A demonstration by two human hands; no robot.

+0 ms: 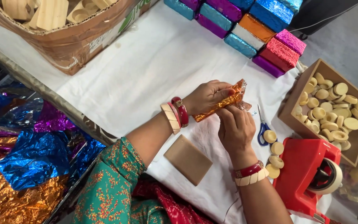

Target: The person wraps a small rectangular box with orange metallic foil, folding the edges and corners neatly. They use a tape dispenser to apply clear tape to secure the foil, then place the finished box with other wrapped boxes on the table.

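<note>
While both hands hold an orange foil packet [222, 102], pale discs fill the wooden box [327, 68].

The packet [222, 102] between the left hand [206, 96] and right hand [236, 128] is wrapped in glossy, crinkled orange foil. The stacked boxes [245, 25] wear the same shiny foil in blue, purple, orange and a netted-looking pink-red. Loose foil sheets [25, 161] lie crumpled and reflective. The table cover [146, 70] is matt white cloth. The flat block [188, 159] looks like plain matt wood or board. The round discs [330, 110] are smooth pale wood in a brown cardboard box [289, 112]. The tape dispenser [303, 174] is glossy red plastic. The scissors [263, 128] have blue plastic handles and metal blades.
</note>
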